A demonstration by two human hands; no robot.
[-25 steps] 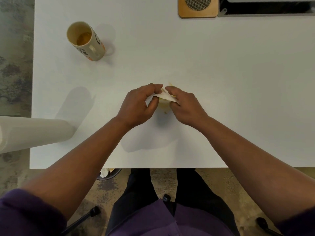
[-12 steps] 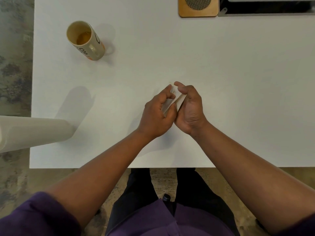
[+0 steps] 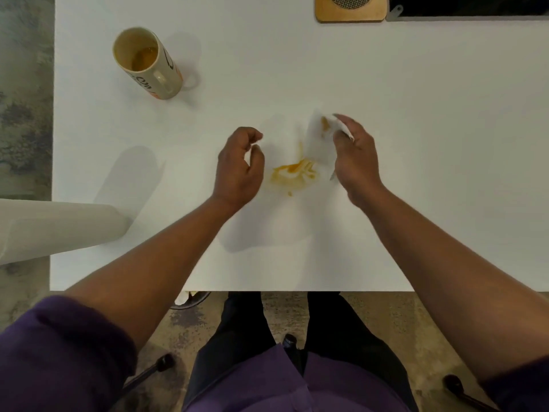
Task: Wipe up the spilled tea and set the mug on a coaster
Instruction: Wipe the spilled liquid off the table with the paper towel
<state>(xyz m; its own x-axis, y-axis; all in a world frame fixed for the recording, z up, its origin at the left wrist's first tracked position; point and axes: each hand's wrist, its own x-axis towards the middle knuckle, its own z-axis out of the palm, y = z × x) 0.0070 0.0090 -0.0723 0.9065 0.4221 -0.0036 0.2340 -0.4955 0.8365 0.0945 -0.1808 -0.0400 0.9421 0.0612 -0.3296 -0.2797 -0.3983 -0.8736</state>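
An amber tea puddle (image 3: 292,173) lies on the white table (image 3: 416,144), between my two hands. My right hand (image 3: 353,153) pinches a white paper towel (image 3: 319,141) with a tea stain on it, held just right of the puddle. My left hand (image 3: 239,165) hovers left of the puddle, fingers curled and holding nothing. The beige mug (image 3: 148,62) stands at the far left of the table with a little tea in it. A wooden coaster (image 3: 350,8) with a mesh centre sits at the far edge.
A paper towel roll (image 3: 56,227) juts in over the table's left edge. A dark flat device (image 3: 469,7) lies to the right of the coaster. Chair legs and floor show below the near table edge.
My hands were pressed together around the towel over the spill. They have since parted: the left let go and the right lifted the towel aside, uncovering the puddle.
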